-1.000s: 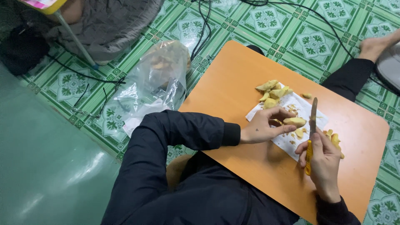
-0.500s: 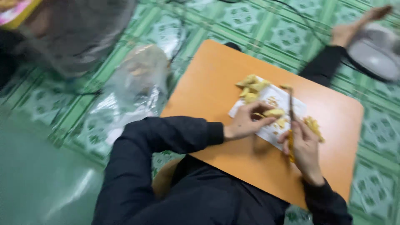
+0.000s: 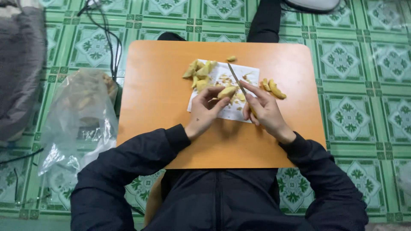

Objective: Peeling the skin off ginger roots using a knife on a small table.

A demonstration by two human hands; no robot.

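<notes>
Pinching a pale yellow, lumpy piece of ginger between thumb and fingertips, the left hand holds it over a white sheet of paper near the middle of the orange table. The piece is small, longish and partly peeled, its surface smooth and light. The right hand is closed around the handle of a thin knife, whose blade slants up and away from the ginger, its near end just beside the piece. Peel scraps lie scattered on the paper. A pile of similar yellow chunks sits at the paper's far left corner, and a few curved pieces lie on the table to the right of the paper. A crumpled clear plastic bag rests on the green tiled floor left of the table.
</notes>
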